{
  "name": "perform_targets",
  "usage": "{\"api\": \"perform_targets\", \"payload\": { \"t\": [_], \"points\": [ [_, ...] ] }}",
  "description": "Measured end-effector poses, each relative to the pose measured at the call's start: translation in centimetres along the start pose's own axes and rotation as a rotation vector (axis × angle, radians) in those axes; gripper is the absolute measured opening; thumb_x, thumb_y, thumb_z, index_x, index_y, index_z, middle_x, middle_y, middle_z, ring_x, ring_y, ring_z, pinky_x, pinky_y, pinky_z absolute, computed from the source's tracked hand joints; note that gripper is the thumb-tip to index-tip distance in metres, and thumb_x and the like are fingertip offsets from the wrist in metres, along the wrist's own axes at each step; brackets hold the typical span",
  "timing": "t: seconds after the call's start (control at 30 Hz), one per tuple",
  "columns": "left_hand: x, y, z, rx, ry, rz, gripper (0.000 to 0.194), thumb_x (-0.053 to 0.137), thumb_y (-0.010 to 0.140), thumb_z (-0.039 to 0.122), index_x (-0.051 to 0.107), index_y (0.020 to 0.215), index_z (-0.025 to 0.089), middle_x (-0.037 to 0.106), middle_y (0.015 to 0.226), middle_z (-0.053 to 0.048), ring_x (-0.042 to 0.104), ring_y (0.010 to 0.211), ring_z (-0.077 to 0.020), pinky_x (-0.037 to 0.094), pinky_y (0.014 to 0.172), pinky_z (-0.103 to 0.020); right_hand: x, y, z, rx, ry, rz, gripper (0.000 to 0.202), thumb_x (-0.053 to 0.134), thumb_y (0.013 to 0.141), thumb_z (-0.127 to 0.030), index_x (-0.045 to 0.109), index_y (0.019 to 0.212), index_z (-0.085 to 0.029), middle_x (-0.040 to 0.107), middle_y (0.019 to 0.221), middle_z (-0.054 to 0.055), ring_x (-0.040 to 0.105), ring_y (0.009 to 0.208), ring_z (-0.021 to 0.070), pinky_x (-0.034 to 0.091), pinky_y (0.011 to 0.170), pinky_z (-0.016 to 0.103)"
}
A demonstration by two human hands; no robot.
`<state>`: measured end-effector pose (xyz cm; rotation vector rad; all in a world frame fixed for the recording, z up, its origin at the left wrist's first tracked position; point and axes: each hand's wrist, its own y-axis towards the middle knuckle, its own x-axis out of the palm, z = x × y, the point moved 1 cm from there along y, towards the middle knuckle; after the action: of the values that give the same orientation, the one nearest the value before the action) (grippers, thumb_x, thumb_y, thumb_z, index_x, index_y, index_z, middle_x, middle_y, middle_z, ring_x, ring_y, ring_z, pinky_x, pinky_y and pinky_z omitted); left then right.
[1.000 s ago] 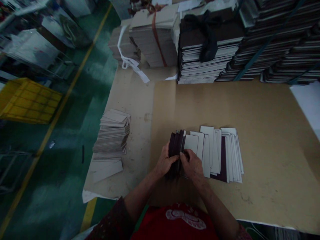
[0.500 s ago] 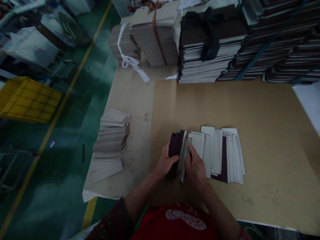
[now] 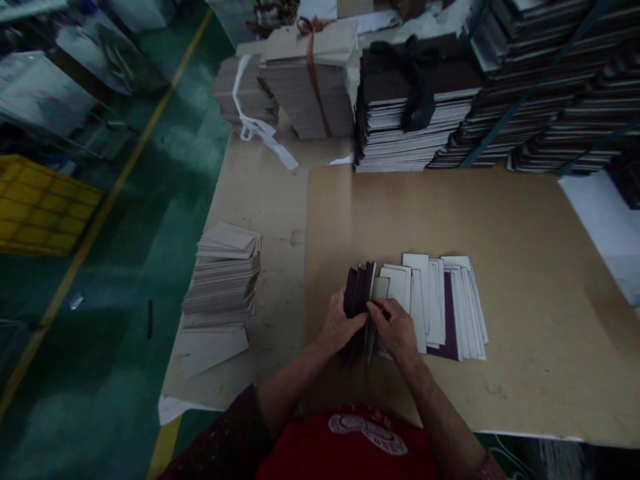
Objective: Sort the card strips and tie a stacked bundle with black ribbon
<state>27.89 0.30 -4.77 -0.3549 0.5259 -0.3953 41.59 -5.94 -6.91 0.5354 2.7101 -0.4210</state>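
Note:
My left hand (image 3: 341,324) is wrapped round a bundle of dark folded pieces (image 3: 358,291) held on edge above the brown table sheet. Against the right side of that bundle, my right hand (image 3: 395,327) pinches a thin grey-green piece (image 3: 381,287) between thumb and fingers. Just right of it, white rectangular cards (image 3: 419,293) with dark edges lie overlapped in a row. One dark purple card (image 3: 451,320) shows among them. The lower ends of the held pieces are in shadow.
A pile of thin grey boards (image 3: 223,283) lies on the table's left part. Tied board stacks (image 3: 315,93) and dark-topped stacks (image 3: 417,127) line the back edge. White paper (image 3: 605,227) lies at right. A yellow crate (image 3: 45,207) stands on the green floor at left.
My right hand has shifted up from the lower side of the grey-green piece, its fingers now pinched near the bundle. The view has turned slightly, moving the crate left.

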Motion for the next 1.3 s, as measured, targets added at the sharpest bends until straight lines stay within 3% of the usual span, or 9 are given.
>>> {"api": "perform_targets", "payload": {
  "t": [0.27,0.5,0.77,0.97,1.03,1.17,1.3],
  "points": [
    [0.5,0.2,-0.3,-0.055,-0.044,0.037,0.082,0.084,0.062,0.034,0.048,0.133,0.015,0.047,0.126,-0.013,0.047,0.123,-0.0305,0.038,0.108,-0.044,-0.4,0.2,-0.5,0.102,0.075,0.010,0.040,0.059,0.082,-0.053,0.074,0.097,-0.019,0.071,0.095,0.007,0.065,0.091,0.0249,0.051,0.084,0.038],
    [1.0,0.1,-0.6,-0.018,-0.049,0.089,0.082,0.088,0.057,0.034,0.052,0.128,0.018,0.049,0.123,-0.011,0.045,0.123,-0.0309,0.036,0.108,-0.045,-1.5,0.1,-0.2,0.171,0.163,-0.035,0.042,0.061,0.080,-0.055,0.076,0.099,-0.020,0.071,0.092,0.006,0.065,0.079,0.0237,0.053,0.063,0.034],
    [1.0,-0.1,-0.7,-0.019,-0.041,0.057,0.080,0.083,0.063,0.034,0.050,0.133,0.016,0.046,0.128,-0.012,0.043,0.127,-0.0302,0.035,0.110,-0.044,-1.7,0.2,0.0,0.135,0.159,-0.055,0.041,0.058,0.082,-0.053,0.076,0.096,-0.019,0.069,0.091,0.006,0.065,0.088,0.0244,0.050,0.083,0.037],
    [0.8,-0.1,-0.5,-0.032,-0.060,0.059,0.080,0.084,0.063,0.033,0.050,0.133,0.018,0.047,0.127,-0.011,0.044,0.126,-0.0299,0.036,0.110,-0.044,-1.3,0.1,0.3,0.059,0.045,-0.038,0.041,0.050,0.088,-0.049,0.075,0.099,-0.018,0.069,0.089,0.007,0.066,0.087,0.0245,0.052,0.081,0.037],
    [0.8,-0.1,-0.5,-0.038,-0.068,0.064,0.080,0.084,0.062,0.032,0.050,0.132,0.019,0.048,0.127,-0.010,0.044,0.125,-0.0300,0.036,0.110,-0.044,-1.1,-0.3,0.5,-0.020,-0.105,0.020,0.041,0.044,0.092,-0.043,0.073,0.103,-0.015,0.067,0.092,0.009,0.064,0.087,0.0245,0.052,0.079,0.037],
    [0.9,-0.1,-0.8,-0.035,-0.067,0.045,0.081,0.084,0.063,0.034,0.048,0.134,0.017,0.046,0.128,-0.011,0.044,0.125,-0.0298,0.036,0.110,-0.044,-1.3,-1.3,0.3,-0.094,-0.419,0.250,0.040,0.041,0.095,-0.030,0.064,0.123,-0.013,0.058,0.118,0.016,0.061,0.092,0.0256,0.053,0.071,0.036],
    [0.9,-0.1,-0.8,-0.016,-0.036,0.061,0.084,0.085,0.062,0.036,0.047,0.135,0.015,0.045,0.129,-0.012,0.042,0.126,-0.0300,0.034,0.111,-0.045,-1.6,-1.3,-0.5,-0.238,-0.445,0.342,0.037,0.047,0.093,-0.026,0.065,0.122,-0.010,0.049,0.128,0.020,0.055,0.100,0.0280,0.053,0.085,0.044]
  ]
}}
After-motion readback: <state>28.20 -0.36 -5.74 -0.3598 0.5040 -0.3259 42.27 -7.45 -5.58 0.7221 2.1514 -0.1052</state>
